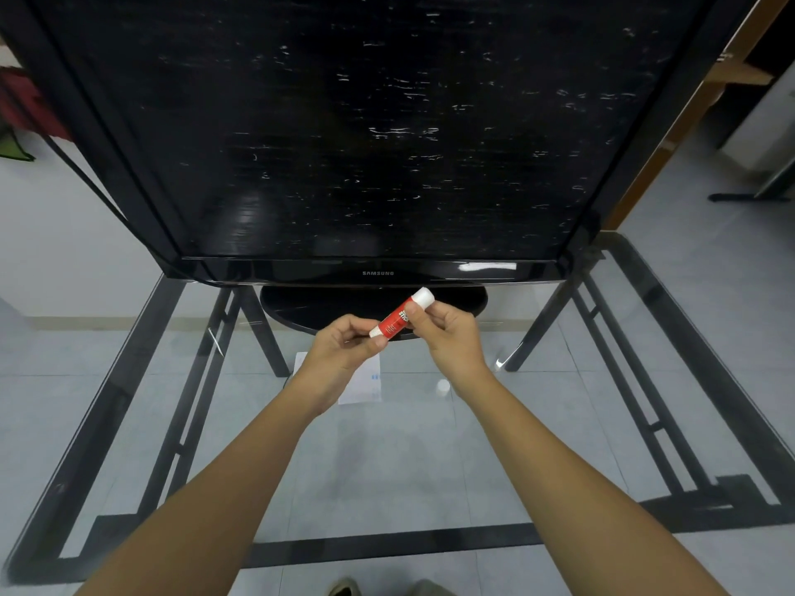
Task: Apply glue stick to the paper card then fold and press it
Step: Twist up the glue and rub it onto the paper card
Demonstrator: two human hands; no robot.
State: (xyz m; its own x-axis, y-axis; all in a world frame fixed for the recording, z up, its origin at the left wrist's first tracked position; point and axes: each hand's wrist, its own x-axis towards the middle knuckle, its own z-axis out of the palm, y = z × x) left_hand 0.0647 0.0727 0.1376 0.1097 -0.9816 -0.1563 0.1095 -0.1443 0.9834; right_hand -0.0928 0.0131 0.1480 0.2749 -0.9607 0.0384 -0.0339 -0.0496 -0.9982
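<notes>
You have one glue stick [402, 314], red with white ends, held above the glass bench [387, 466] between two hands. Your left hand [344, 350] has its grip pinching the near, lower end; your right hand [447, 333] has its grip pinching the body near the far white cap. One white paper card [365, 382] lies flat on the bench, partly under your left hand. One small white round object [442, 386] sits just right of it. One Samsung television [378, 144] stands at the far side.
</notes>
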